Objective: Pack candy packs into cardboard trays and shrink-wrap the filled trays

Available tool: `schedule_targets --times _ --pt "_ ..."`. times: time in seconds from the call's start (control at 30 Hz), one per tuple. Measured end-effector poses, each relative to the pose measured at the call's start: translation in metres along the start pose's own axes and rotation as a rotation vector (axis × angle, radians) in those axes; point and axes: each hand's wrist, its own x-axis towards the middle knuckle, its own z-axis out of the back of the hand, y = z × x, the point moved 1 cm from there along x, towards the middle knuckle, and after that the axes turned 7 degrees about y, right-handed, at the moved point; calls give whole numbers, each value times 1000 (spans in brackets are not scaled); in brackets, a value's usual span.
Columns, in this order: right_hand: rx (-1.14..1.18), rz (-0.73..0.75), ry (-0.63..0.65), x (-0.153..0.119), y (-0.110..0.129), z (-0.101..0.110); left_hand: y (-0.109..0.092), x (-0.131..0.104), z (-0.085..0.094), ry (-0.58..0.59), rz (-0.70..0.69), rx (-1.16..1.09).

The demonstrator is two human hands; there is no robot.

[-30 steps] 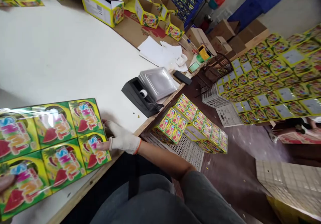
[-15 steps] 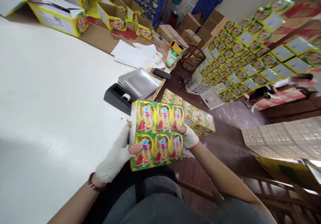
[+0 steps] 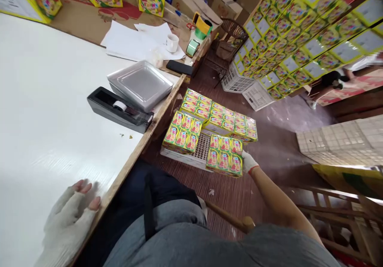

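Observation:
My right hand point(image 3: 249, 161), in a white fingerless glove, grips the right side of a yellow-green candy box point(image 3: 225, 155) with watermelon pictures. That box is over the right end of a white plastic crate point(image 3: 202, 149) low beside the table; whether it rests there I cannot tell. A similar box point(image 3: 182, 132) stands on the crate's left end, with a row of more boxes point(image 3: 222, 117) behind. On the white table point(image 3: 54, 111), near its edge, my gloved left hand point(image 3: 70, 215) lies with fingers apart, holding nothing.
A black tape dispenser point(image 3: 119, 109) and a metal-topped scale point(image 3: 142, 83) sit at the table edge. Beyond them are paper, a white cup point(image 3: 172, 43) and tape rolls. Stacked yellow cartons point(image 3: 287, 40) rise at the back right, where another person point(image 3: 338, 79) is partly visible.
Both hands held the candy box above the table edge before. Now my left hand has let go and moved down-left onto the table, while my right hand has carried the box to the crate.

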Motion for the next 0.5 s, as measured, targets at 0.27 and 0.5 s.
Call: schedule_targets --times 0.27,0.5 --pt "-4 -15 56 72 -44 -41 -12 -3 1 3 97 58" --pt "-144 23 65 68 -37 -60 -6 -1 0 -21 74 137"
